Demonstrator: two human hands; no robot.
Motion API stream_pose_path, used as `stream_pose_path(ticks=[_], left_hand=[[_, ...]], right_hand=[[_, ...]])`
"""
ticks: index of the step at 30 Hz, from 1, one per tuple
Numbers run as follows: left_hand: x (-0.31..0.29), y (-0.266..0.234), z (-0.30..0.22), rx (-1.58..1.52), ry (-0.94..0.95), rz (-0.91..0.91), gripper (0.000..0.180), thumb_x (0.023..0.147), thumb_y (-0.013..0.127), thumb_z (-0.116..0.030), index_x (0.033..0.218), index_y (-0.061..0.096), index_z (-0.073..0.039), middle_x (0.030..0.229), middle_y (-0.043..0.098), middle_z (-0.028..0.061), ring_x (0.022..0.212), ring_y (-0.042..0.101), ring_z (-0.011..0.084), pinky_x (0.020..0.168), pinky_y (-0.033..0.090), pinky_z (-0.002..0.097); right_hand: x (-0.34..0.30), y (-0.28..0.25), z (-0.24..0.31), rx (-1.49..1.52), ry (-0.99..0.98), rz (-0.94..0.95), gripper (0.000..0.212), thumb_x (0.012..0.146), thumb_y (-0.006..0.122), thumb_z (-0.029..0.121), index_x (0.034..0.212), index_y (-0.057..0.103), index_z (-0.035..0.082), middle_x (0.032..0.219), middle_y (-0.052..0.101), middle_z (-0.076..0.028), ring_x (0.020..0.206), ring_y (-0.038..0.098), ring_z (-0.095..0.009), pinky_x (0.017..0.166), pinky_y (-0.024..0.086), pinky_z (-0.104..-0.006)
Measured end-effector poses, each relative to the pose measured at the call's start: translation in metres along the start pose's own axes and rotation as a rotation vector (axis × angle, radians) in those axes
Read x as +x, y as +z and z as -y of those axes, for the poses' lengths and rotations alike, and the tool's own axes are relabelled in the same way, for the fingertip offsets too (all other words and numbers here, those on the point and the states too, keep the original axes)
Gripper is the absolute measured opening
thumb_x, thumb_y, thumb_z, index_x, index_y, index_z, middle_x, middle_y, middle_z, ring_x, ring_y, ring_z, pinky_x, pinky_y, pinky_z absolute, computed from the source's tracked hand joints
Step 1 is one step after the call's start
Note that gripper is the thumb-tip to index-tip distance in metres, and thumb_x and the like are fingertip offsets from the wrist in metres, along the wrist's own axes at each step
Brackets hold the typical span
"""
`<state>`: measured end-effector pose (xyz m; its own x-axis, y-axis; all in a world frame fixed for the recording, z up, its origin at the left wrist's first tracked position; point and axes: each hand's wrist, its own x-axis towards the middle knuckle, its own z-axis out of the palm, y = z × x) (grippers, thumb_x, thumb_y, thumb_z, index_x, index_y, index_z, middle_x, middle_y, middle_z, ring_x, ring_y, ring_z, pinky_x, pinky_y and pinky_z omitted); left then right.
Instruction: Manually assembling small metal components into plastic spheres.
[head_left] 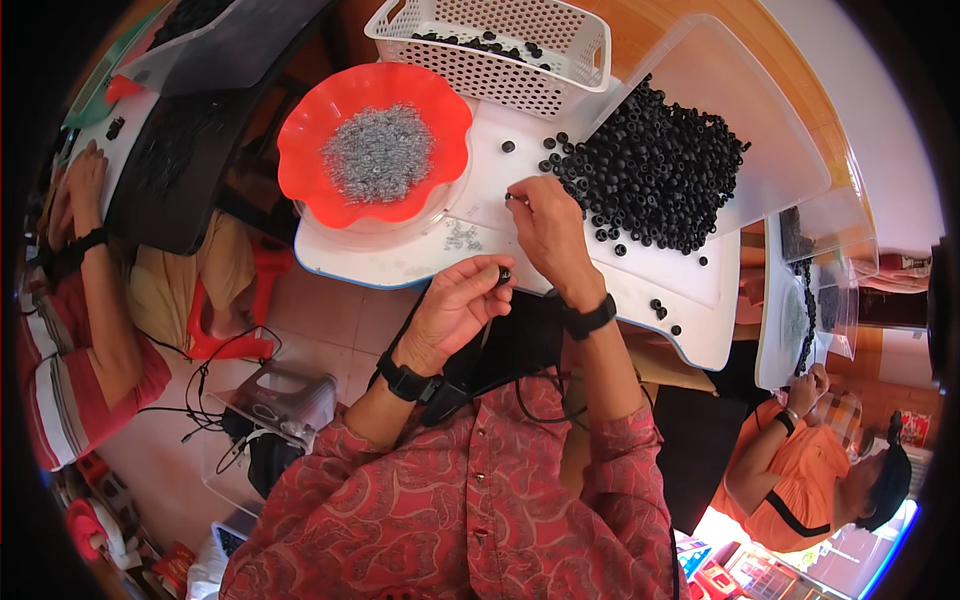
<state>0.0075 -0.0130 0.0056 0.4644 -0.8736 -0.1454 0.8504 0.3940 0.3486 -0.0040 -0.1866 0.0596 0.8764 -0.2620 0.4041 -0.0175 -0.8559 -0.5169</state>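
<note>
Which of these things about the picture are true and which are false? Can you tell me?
1. The wavy bowl is blue. False: it is red-orange, holding small silvery metal pieces.
2. The left hand pinches a small black ring. True.
3. The pile of black rings lies on the person's left. False: it lies to the right, on a clear lid.
4. The right hand is up on the white tray. True.
5. The white basket has holes in its walls. True.
</note>
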Motion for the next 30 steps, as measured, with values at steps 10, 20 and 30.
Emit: stream_pose_path(ticks=[10, 20, 30], left_hand=[[0.002, 0.016, 0.003, -0.005, 0.008, -0.008, 0.028, 0.098, 0.053, -0.012, 0.121, 0.057, 0.004, 0.097, 0.061, 0.008, 0.083, 0.06, 0.0127, 0.071, 0.053, 0.0245], [0.008, 0.025, 0.017, 0.027, -0.027, 0.074, 0.027, 0.099, 0.053, -0.014, 0.119, 0.06, 0.002, 0.097, 0.064, 0.0074, 0.083, 0.063, 0.0121, 0.074, 0.056, 0.0246], [0.009, 0.029, 0.022, 0.007, -0.066, 0.063, 0.026, 0.099, 0.052, -0.013, 0.119, 0.059, 0.002, 0.095, 0.062, 0.0069, 0.082, 0.061, 0.0125, 0.072, 0.055, 0.0249]], right_hand=[[-0.065, -0.038, 0.031, 0.743, 0.628, -0.001, 0.024, 0.091, 0.063, 0.007, 0.114, 0.064, 0.001, 0.095, 0.067, -0.004, 0.075, 0.057, -0.006, 0.059, 0.046, -0.0205], [-0.101, -0.037, 0.032, 0.988, 0.699, -0.176, 0.018, 0.09, 0.065, 0.006, 0.107, 0.067, -0.001, 0.089, 0.068, -0.004, 0.068, 0.055, -0.007, 0.058, 0.043, -0.0187], [-0.11, -0.04, 0.041, 0.772, 0.608, -0.296, 0.014, 0.088, 0.067, 0.002, 0.102, 0.069, 0.0, 0.094, 0.062, -0.002, 0.068, 0.053, -0.006, 0.058, 0.043, -0.0193]])
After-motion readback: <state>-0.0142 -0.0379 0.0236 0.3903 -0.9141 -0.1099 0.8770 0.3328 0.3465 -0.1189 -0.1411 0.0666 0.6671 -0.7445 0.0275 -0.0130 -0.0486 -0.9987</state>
